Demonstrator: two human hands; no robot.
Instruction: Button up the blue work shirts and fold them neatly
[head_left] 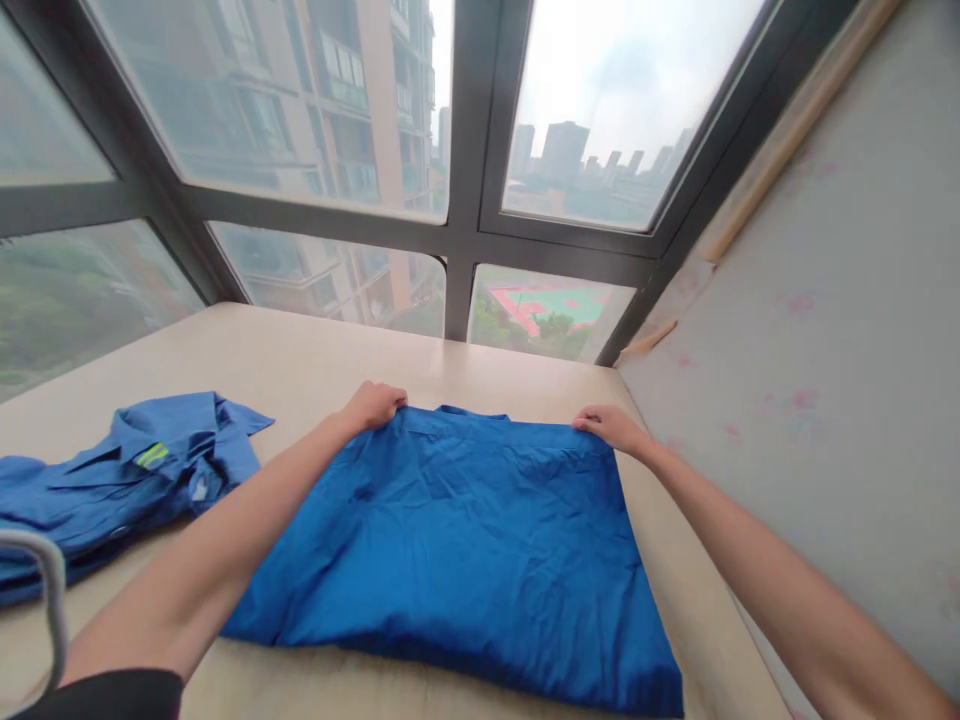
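A bright blue garment [465, 530], perhaps a work jacket or shirt, lies spread with light creases on the pale ledge [555, 390]. My left hand [377, 404] pinches its far left corner, fingers closed on the cloth. At the far right corner, my right hand [606, 424] grips the same garment between thumb and fingers. A bit of folded fabric pokes up at the far edge between the two hands. Whether the garment has sleeves cannot be seen, as they are hidden or folded under.
To the left lies a crumpled blue collared shirt [142, 470] with a yellow-green striped patch. A grey curved tube [49, 580] shows at the lower left. Grey-framed windows [465, 200] stand behind the ledge, and a patterned wall [810, 330] bounds the right.
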